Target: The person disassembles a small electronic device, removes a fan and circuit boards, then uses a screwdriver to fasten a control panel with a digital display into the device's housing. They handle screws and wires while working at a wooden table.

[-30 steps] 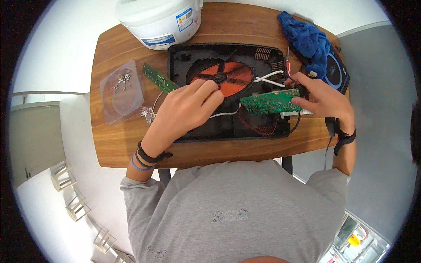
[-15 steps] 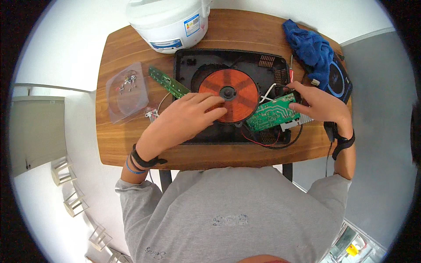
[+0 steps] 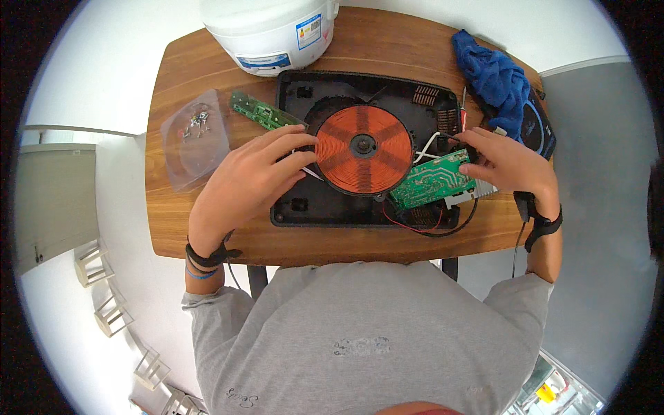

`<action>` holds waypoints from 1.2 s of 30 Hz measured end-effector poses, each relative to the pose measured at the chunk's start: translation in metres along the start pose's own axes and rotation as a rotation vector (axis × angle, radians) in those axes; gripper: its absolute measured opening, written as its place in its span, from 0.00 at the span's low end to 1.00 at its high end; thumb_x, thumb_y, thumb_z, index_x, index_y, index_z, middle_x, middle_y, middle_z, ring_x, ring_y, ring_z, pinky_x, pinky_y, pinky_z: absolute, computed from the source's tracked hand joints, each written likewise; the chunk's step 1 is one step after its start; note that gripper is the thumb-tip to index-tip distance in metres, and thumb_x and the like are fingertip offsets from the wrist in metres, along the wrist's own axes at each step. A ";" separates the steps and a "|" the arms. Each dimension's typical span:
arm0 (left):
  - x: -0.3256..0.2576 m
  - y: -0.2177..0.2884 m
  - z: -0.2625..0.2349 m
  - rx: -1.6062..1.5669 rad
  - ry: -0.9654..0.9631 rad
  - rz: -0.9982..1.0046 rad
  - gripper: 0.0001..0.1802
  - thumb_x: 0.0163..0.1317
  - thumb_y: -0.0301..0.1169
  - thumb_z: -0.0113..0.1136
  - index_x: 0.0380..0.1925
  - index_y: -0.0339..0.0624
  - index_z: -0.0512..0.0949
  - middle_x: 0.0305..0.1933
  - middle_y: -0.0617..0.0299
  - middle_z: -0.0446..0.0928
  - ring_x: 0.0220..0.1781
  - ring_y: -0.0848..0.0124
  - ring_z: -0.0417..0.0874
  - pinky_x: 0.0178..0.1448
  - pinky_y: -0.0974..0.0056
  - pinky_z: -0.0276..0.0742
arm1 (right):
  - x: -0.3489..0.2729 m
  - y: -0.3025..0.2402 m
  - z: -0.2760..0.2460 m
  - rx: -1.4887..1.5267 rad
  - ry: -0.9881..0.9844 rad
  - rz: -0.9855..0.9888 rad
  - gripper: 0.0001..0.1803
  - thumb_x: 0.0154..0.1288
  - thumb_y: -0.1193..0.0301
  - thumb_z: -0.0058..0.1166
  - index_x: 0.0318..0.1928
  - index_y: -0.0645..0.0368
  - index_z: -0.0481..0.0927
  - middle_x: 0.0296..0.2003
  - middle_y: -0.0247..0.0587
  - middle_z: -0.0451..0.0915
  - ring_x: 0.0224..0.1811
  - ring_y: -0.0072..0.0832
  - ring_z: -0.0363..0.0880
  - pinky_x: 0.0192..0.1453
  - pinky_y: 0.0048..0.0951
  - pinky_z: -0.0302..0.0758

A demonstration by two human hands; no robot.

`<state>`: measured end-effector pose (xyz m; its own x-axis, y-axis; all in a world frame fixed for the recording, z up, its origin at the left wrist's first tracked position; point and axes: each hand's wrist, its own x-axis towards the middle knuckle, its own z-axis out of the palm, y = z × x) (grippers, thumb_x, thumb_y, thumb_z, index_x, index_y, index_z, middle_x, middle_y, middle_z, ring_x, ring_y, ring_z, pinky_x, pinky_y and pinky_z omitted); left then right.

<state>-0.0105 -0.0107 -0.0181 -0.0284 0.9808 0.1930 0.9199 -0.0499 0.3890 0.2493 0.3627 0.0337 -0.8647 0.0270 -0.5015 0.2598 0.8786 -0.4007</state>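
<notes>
A copper induction coil (image 3: pixel 363 168) lies in the middle of a black cooker housing (image 3: pixel 325 216). My left hand (image 3: pixel 256 169) is open at the coil's left rim, its fingers stretched out; whether the fingertips touch it I cannot tell. Under that hand a white wire shows, and a narrow green control board (image 3: pixel 259 109) lies just beyond. My right hand (image 3: pixel 508 162) holds the larger green circuit board (image 3: pixel 430 181) by its right end, thumb on top and fingers by the far edge next to white wires (image 3: pixel 427 145). A grey heat sink (image 3: pixel 470 196) shows under the board.
Screws (image 3: pixel 198 119) lie on a clear plastic sheet (image 3: pixel 181 155) at left. A white rice cooker (image 3: pixel 277 34) stands at the back. At the right are a blue cloth (image 3: pixel 492 76), a black panel with a blue ring (image 3: pixel 534 124) and a red-handled screwdriver (image 3: pixel 463 119). Red and black wires trail below the board.
My left hand has moved left, from over the coil's centre to its left edge. The narrow board has shifted slightly. My right hand stays at the larger board.
</notes>
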 end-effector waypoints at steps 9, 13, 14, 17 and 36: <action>0.029 0.020 0.017 0.023 -0.181 0.024 0.51 0.66 0.36 0.79 0.87 0.46 0.64 0.87 0.41 0.67 0.86 0.35 0.71 0.90 0.39 0.68 | 0.000 0.008 0.006 -0.054 0.065 -0.153 0.37 0.72 0.57 0.77 0.72 0.63 0.77 0.59 0.60 0.87 0.56 0.59 0.90 0.57 0.52 0.85; 0.047 0.023 0.041 0.223 -0.250 0.088 0.56 0.65 0.32 0.77 0.91 0.49 0.57 0.88 0.31 0.63 0.84 0.25 0.70 0.92 0.34 0.62 | -0.002 -0.005 0.004 -0.092 0.023 -0.075 0.36 0.67 0.57 0.81 0.67 0.62 0.78 0.51 0.58 0.89 0.53 0.59 0.90 0.54 0.51 0.84; 0.050 0.021 0.045 0.287 -0.277 0.104 0.57 0.65 0.31 0.77 0.91 0.49 0.56 0.88 0.28 0.62 0.84 0.23 0.70 0.92 0.33 0.61 | -0.002 -0.010 0.003 -0.087 0.003 -0.041 0.36 0.67 0.57 0.81 0.66 0.62 0.78 0.50 0.58 0.89 0.52 0.59 0.90 0.53 0.51 0.84; 0.051 0.029 0.046 0.346 -0.356 0.162 0.56 0.65 0.29 0.73 0.91 0.48 0.56 0.87 0.24 0.61 0.82 0.19 0.70 0.91 0.31 0.61 | -0.008 -0.012 0.011 -0.074 0.065 -0.033 0.33 0.66 0.60 0.81 0.64 0.60 0.78 0.49 0.54 0.89 0.52 0.57 0.90 0.52 0.52 0.84; 0.089 0.053 -0.011 0.179 0.194 0.023 0.28 0.68 0.17 0.65 0.69 0.42 0.79 0.75 0.51 0.84 0.67 0.48 0.91 0.65 0.51 0.93 | -0.069 -0.020 0.028 -0.594 0.731 -0.195 0.29 0.56 0.71 0.76 0.59 0.52 0.82 0.46 0.36 0.83 0.49 0.40 0.86 0.47 0.40 0.83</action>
<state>0.0315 0.0721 0.0292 -0.0653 0.9244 0.3759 0.9752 -0.0208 0.2204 0.3154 0.3298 0.0553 -0.9761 -0.0312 0.2149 -0.0035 0.9918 0.1281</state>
